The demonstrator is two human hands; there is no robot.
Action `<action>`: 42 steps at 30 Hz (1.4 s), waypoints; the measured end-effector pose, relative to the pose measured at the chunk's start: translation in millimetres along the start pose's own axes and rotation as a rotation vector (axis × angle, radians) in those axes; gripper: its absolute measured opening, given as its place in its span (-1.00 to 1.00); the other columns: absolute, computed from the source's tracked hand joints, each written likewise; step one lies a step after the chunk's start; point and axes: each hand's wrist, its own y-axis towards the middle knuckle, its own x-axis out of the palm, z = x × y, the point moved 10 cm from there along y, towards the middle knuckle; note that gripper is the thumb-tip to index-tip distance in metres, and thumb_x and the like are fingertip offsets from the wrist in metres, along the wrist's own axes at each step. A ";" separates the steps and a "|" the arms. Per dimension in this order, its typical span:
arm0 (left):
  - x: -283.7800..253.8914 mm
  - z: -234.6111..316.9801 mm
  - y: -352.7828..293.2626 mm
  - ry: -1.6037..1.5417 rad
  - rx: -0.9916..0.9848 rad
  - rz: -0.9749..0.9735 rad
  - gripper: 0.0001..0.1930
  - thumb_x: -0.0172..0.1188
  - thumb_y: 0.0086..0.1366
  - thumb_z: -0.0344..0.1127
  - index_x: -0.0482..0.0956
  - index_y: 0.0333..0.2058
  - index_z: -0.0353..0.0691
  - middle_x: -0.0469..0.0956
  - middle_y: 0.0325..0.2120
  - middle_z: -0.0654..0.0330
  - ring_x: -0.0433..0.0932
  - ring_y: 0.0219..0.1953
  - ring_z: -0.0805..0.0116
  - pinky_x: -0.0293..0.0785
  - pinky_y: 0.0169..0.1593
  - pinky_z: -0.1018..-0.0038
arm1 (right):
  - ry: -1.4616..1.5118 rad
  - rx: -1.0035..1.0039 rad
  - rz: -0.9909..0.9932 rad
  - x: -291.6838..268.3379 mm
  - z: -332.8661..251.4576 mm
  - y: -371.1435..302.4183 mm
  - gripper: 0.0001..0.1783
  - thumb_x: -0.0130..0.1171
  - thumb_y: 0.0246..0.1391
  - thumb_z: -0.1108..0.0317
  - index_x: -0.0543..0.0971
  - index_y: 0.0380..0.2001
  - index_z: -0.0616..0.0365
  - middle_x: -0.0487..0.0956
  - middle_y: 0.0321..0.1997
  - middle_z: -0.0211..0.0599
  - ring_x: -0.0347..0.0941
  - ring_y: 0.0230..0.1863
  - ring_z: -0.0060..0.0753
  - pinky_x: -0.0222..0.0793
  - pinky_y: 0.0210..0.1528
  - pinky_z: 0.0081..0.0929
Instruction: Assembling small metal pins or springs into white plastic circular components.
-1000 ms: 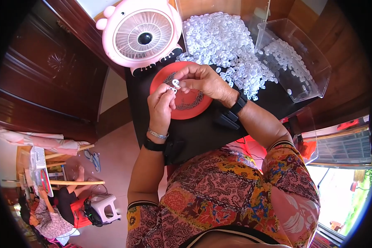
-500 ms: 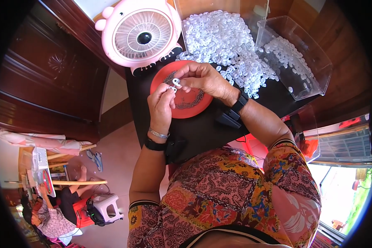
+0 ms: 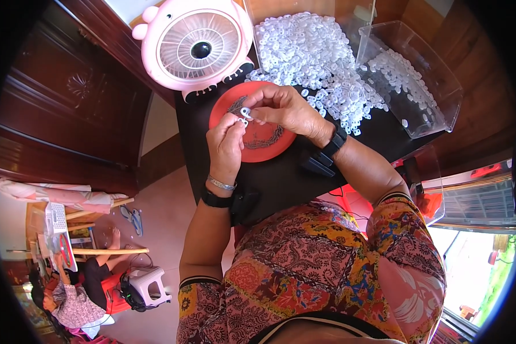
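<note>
My left hand (image 3: 226, 142) is closed, thumb and fingers pinching a small white plastic piece (image 3: 242, 122) with holes. Just above it, the fingertips of my right hand (image 3: 289, 112) grip another white holed piece (image 3: 245, 112). The two pieces sit close together; whether they touch I cannot tell. Both hands are over a round red plate (image 3: 269, 153). On the plate lie many thin grey metal bits (image 3: 264, 142), too small to name, partly covered by my hands.
Behind the plate spreads a heap of white plastic pieces (image 3: 304, 51) on the dark table (image 3: 281, 189). A clear bin (image 3: 447, 109) holding more pieces tilts at the right. A pink fan (image 3: 198, 51) stands at the back left. Another person (image 3: 77, 304) sits at the far left.
Both hands stay almost in place over the plate, each keeping its white piece. The whole view has shifted very slightly.
</note>
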 end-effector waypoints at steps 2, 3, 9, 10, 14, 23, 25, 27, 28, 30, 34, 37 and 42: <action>0.1 2.7 -0.4 0.014 0.037 0.007 -0.82 -0.03 0.21 -0.37 0.37 -0.57 -0.26 0.28 -0.68 0.34 0.21 -0.67 0.63 0.17 -0.59 0.68 | -0.079 -0.022 0.007 1.4 -0.8 -0.4 -0.84 0.15 0.03 0.54 0.54 -0.25 0.27 0.57 -0.34 -0.40 0.46 -0.34 -0.65 0.41 -0.23 -0.64; 0.6 2.2 -0.4 0.014 0.035 0.007 -0.82 -0.03 0.21 -0.37 0.37 -0.57 -0.26 0.28 -0.68 0.34 0.21 -0.67 0.63 0.17 -0.59 0.68 | -0.093 -0.060 -0.007 3.1 -1.2 -0.6 -0.83 0.15 0.04 0.54 0.54 -0.24 0.25 0.57 -0.32 -0.42 0.45 -0.31 -0.68 0.40 -0.21 -0.66; 1.9 -1.7 -0.4 -0.015 0.031 0.018 -0.81 -0.02 0.23 -0.34 0.37 -0.55 -0.26 0.28 -0.67 0.34 0.21 -0.67 0.62 0.19 -0.59 0.68 | -0.179 -0.139 -0.013 6.7 -5.6 -2.2 -0.82 0.14 0.06 0.54 0.54 -0.22 0.24 0.57 -0.28 -0.43 0.44 -0.23 -0.69 0.39 -0.13 -0.66; 2.6 -3.1 -0.2 -0.030 0.024 0.024 -0.81 -0.02 0.24 -0.34 0.38 -0.55 -0.25 0.29 -0.68 0.34 0.22 -0.67 0.63 0.17 -0.59 0.69 | -0.184 -0.148 -0.015 6.9 -6.0 -2.7 -0.82 0.13 0.06 0.55 0.54 -0.22 0.25 0.58 -0.28 -0.42 0.44 -0.22 -0.68 0.38 -0.12 -0.65; 3.7 -3.7 -1.3 -0.029 0.013 0.021 -0.81 -0.03 0.26 -0.32 0.39 -0.53 -0.22 0.31 -0.67 0.36 0.27 -0.66 0.65 0.13 -0.61 0.71 | -0.230 -0.202 -0.011 9.5 -6.0 -2.1 -0.83 0.13 0.06 0.55 0.54 -0.22 0.25 0.57 -0.27 -0.42 0.44 -0.20 -0.68 0.38 -0.09 -0.64; 1.0 -0.2 -5.2 -0.054 0.056 0.085 -0.82 -0.02 0.30 -0.31 0.40 -0.46 -0.26 0.31 -0.67 0.40 0.26 -0.66 0.68 0.15 -0.61 0.71 | -0.077 -0.173 -0.008 13.0 1.1 -3.7 -0.75 0.15 0.03 0.58 0.52 -0.16 0.23 0.55 -0.19 -0.43 0.43 -0.11 -0.63 0.34 0.00 -0.58; 3.9 1.3 -5.3 -0.046 0.059 0.078 -0.82 -0.03 0.30 -0.30 0.41 -0.45 -0.25 0.31 -0.67 0.41 0.26 -0.66 0.69 0.13 -0.61 0.72 | -0.137 -0.207 0.048 9.2 -1.2 -5.5 -0.71 0.22 -0.03 0.58 0.51 -0.17 0.28 0.57 -0.24 -0.37 0.46 -0.17 -0.63 0.39 -0.05 -0.59; 5.0 1.6 -6.0 -0.038 0.058 0.072 -0.81 -0.03 0.31 -0.29 0.41 -0.45 -0.24 0.31 -0.67 0.41 0.27 -0.65 0.69 0.12 -0.61 0.73 | -0.135 -0.222 0.064 7.3 -1.0 -5.3 -0.71 0.22 -0.03 0.58 0.51 -0.17 0.26 0.57 -0.25 -0.38 0.46 -0.19 -0.64 0.40 -0.07 -0.60; 5.5 2.1 -6.0 -0.041 0.069 0.064 -0.81 -0.03 0.31 -0.30 0.41 -0.45 -0.24 0.31 -0.67 0.41 0.27 -0.65 0.69 0.12 -0.60 0.73 | -0.106 -0.246 0.061 7.3 -4.0 -5.7 -0.73 0.21 -0.02 0.57 0.52 -0.19 0.26 0.57 -0.26 -0.39 0.47 -0.20 -0.65 0.40 -0.09 -0.60; 5.5 3.2 -6.2 -0.048 0.092 0.050 -0.81 -0.03 0.31 -0.30 0.41 -0.46 -0.24 0.33 -0.66 0.41 0.27 -0.65 0.70 0.12 -0.60 0.72 | -0.075 -0.272 0.061 6.6 -7.7 -5.6 -0.76 0.20 -0.01 0.57 0.53 -0.20 0.26 0.57 -0.28 -0.40 0.47 -0.22 -0.65 0.41 -0.10 -0.61; 8.3 2.6 -6.5 -0.017 0.078 0.036 -0.84 -0.02 0.29 -0.35 0.40 -0.47 -0.24 0.33 -0.65 0.40 0.27 -0.64 0.70 0.11 -0.60 0.72 | -0.053 -0.196 0.079 2.5 -5.8 -5.7 -0.86 0.15 0.04 0.57 0.54 -0.28 0.25 0.57 -0.31 -0.42 0.46 -0.22 -0.66 0.40 -0.11 -0.62; 6.2 2.6 -6.6 -0.024 0.074 0.072 -0.86 0.00 0.28 -0.38 0.40 -0.47 -0.25 0.32 -0.65 0.40 0.26 -0.64 0.70 0.12 -0.59 0.72 | -0.038 -0.161 0.129 -0.4 -3.6 -5.2 -0.88 0.13 0.05 0.57 0.55 -0.30 0.24 0.57 -0.31 -0.44 0.46 -0.22 -0.66 0.39 -0.11 -0.63; 5.4 4.9 -7.3 -0.026 0.088 0.090 -0.88 0.00 0.28 -0.40 0.41 -0.45 -0.27 0.32 -0.64 0.39 0.24 -0.63 0.69 0.14 -0.57 0.71 | -0.017 -0.149 0.144 -3.3 -1.2 -5.9 -0.89 0.15 0.04 0.57 0.55 -0.31 0.24 0.58 -0.31 -0.42 0.46 -0.24 -0.67 0.39 -0.12 -0.64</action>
